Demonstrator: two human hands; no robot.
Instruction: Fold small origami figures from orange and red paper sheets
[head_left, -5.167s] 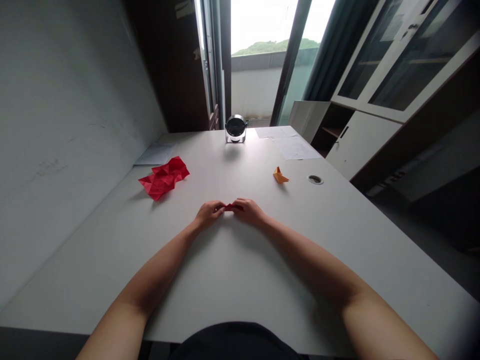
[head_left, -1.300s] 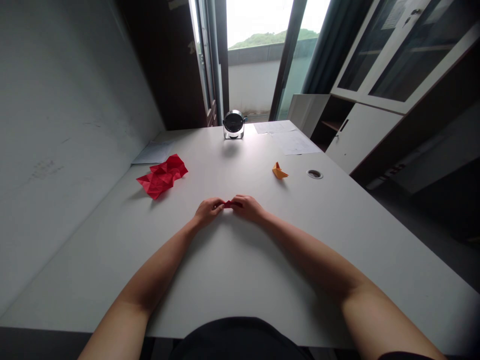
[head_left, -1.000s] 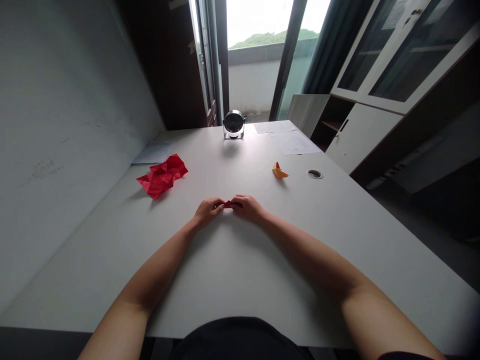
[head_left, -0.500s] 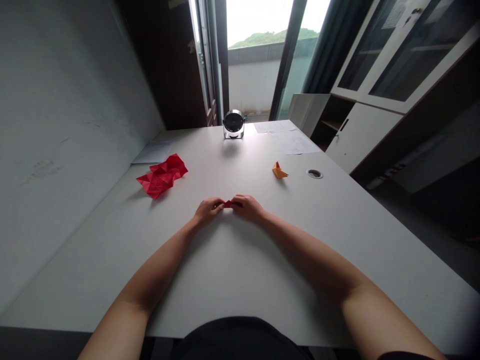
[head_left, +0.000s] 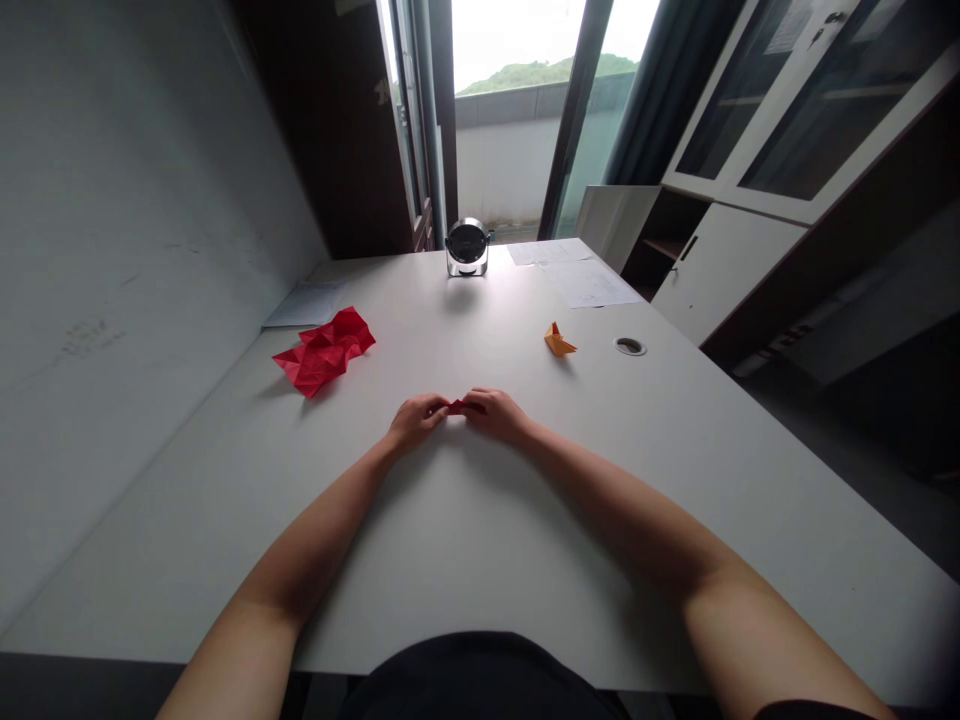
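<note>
A small folded piece of red paper (head_left: 456, 406) lies on the white table (head_left: 480, 560) between my two hands. My left hand (head_left: 414, 420) pinches its left end with curled fingers. My right hand (head_left: 495, 412) grips its right end, fingers pressed together over it. Most of the paper is hidden under my fingertips. Both forearms rest on the table.
A crumpled red paper sheet (head_left: 324, 350) lies at the left. A small orange folded paper figure (head_left: 558, 341) sits to the right, next to a round cable hole (head_left: 629, 346). A small desk fan (head_left: 466, 248) and loose white sheets (head_left: 585, 284) are at the far end. A wall runs along the left.
The hands stay pinched on the small red paper in the same spot; only the camera view has tilted slightly since the earliest frame.
</note>
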